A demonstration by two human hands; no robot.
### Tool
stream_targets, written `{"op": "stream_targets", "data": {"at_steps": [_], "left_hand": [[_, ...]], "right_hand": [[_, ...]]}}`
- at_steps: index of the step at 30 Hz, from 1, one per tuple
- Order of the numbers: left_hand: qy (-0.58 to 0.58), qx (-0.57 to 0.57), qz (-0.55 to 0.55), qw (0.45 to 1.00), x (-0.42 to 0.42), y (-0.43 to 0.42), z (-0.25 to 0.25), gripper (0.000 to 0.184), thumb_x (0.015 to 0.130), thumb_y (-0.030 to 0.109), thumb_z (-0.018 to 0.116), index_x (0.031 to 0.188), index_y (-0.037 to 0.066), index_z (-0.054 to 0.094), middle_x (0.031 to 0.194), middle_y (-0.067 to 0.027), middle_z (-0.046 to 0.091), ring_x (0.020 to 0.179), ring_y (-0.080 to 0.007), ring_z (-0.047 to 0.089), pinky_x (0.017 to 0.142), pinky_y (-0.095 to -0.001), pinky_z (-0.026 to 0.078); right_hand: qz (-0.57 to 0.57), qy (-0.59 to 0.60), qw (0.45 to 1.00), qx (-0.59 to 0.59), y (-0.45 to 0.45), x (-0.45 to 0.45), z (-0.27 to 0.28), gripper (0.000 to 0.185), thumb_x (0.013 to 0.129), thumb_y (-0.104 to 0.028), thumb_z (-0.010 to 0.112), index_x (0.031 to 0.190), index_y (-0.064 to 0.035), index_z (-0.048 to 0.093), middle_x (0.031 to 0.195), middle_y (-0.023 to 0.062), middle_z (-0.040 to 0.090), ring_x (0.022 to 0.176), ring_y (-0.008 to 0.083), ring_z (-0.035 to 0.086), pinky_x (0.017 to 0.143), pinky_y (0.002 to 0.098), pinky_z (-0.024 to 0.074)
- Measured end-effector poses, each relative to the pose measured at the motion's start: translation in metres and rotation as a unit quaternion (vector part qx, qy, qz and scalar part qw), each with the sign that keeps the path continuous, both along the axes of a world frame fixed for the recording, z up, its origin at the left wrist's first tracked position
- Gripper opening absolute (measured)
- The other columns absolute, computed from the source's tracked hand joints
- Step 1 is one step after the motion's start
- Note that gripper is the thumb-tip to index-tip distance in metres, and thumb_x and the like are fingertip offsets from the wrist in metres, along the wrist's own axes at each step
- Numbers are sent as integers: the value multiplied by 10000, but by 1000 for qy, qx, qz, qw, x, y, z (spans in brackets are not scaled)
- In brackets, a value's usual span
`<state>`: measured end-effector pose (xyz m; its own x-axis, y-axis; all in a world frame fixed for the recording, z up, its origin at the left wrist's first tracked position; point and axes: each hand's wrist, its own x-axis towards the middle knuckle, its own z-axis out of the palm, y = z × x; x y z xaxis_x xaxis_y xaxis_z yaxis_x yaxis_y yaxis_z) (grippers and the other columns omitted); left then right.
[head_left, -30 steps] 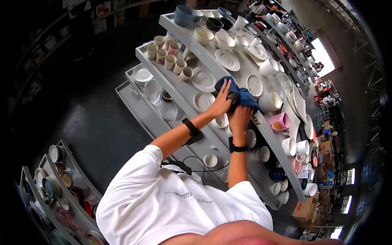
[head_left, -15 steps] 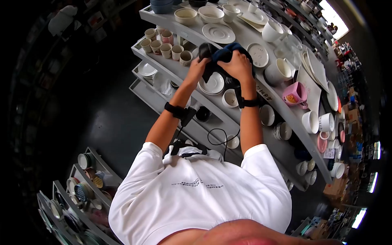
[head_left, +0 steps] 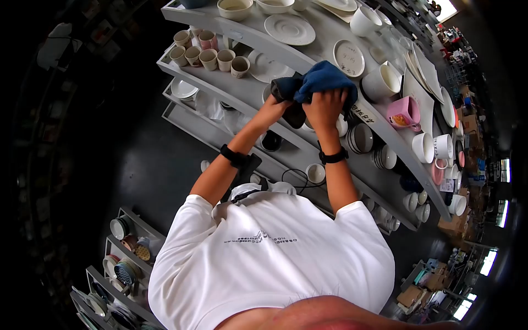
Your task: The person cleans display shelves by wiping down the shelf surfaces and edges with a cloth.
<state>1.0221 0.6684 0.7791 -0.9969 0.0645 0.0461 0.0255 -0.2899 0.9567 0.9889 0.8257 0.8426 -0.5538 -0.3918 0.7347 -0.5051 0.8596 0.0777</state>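
Clearly, handling is going on, though nothing is showing how much is done or left: the left hand (head_left: pixel 275 108) is clamping its grip on one dark item (head_left: pixel 286 88), its kind unclear, while the right hand (head_left: pixel 325 108) is gripping one blue cloth (head_left: pixel 330 77), both at the upper shelf (head_left: pixel 250 36)'s edge. Nearby, one pink mug (head_left: pixel 402 114) is sitting above; five front-row cups (head_left: pixel 208 60) are standing below.

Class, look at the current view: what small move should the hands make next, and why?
Probably draw the blue cloth slightly towards the body: the right hand grips it and the left hand holds dark material beside it, while in this view a plate and white mug appear close by, so they might get knocked.
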Motion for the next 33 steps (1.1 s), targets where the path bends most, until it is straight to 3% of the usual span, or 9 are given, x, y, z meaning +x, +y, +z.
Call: {"op": "stream_targets", "data": {"at_steps": [2, 5, 11, 17, 21, 23, 29, 31, 33], "left_hand": [[-123, 36, 3, 992, 0, -36, 17, 344, 1028, 217, 513, 1334, 68, 559, 1155, -23, 648, 1065, -127, 592, 932, -301, 477], [-82, 45, -30, 995, 0, -87, 38, 356, 1056, 272, 465, 1338, 76, 559, 1138, -22, 651, 999, -111, 608, 838, -292, 522], [-21, 2, -165, 986, -9, -157, 25, 416, 1070, 329, 426, 1397, 79, 489, 1199, -50, 617, 1026, -155, 625, 878, -345, 542], [50, 200, -31, 978, -39, -246, 10, 683, 1038, 544, 378, 1546, 100, 274, 1534, -93, 400, 1396, -265, 414, 1142, -500, 355], [125, 193, 48, 972, -69, -314, 46, 774, 1010, 622, 369, 1593, 150, 179, 1566, -91, 349, 1429, -251, 363, 1177, -435, 270], [260, -21, 167, 951, -89, -335, 57, 680, 1048, 476, 420, 1583, 121, 197, 1509, -111, 401, 1351, -223, 450, 1118, -343, 346], [206, -264, 155, 930, -117, -338, 22, 610, 1032, 270, 414, 1568, 64, 207, 1621, -250, 135, 1493, -445, 150, 1214, -435, 187], [210, -279, 154, 924, -128, -345, -7, 620, 1023, 276, 427, 1562, 54, 218, 1599, -252, 206, 1467, -480, 187, 1204, -442, 217], [14, -188, 112, 976, -134, -364, -14, 609, 1044, 381, 362, 1547, 52, 260, 1571, -216, 302, 1459, -405, 255, 1175, -416, 261]], "right_hand": [[-40, 4, 998, -38, -20, -5, 4, 398, 732, -304, 780, 1048, -91, 665, 1078, 152, 645, 1111, 388, 558, 1048, 606, 333], [-47, 36, 993, -97, -52, -11, 0, 389, 729, -331, 804, 1013, -101, 672, 1044, 139, 648, 1098, 383, 561, 1038, 606, 342], [129, 64, 964, -222, -103, 1, -23, 190, 744, -79, 776, 815, -128, 606, 993, 92, 634, 974, 355, 595, 930, 480, 413], [182, -4, 953, -244, -197, -10, -22, 178, 776, -16, 706, 886, -112, 604, 1027, 129, 626, 982, 372, 593, 899, 475, 444], [170, -37, 964, -201, -261, -45, -6, 285, 759, -82, 757, 1009, -86, 621, 1081, 163, 621, 1085, 387, 562, 995, 486, 395], [109, -34, 984, -139, -287, -56, -10, 360, 734, -116, 765, 1053, -87, 601, 1130, 161, 616, 1136, 395, 543, 1021, 518, 354], [-20, 15, 1000, -4, -344, -75, -13, 507, 688, -182, 783, 1137, -58, 582, 1162, 178, 606, 1101, 414, 541, 1008, 586, 323], [-55, -3, 998, -44, -350, -80, -11, 483, 717, -212, 767, 1130, -44, 579, 1156, 203, 604, 1106, 425, 539, 1011, 592, 332], [-79, 11, 997, -12, -355, -92, -17, 450, 753, -228, 744, 1122, -35, 573, 1134, 216, 606, 1100, 428, 539, 973, 589, 359]]}}
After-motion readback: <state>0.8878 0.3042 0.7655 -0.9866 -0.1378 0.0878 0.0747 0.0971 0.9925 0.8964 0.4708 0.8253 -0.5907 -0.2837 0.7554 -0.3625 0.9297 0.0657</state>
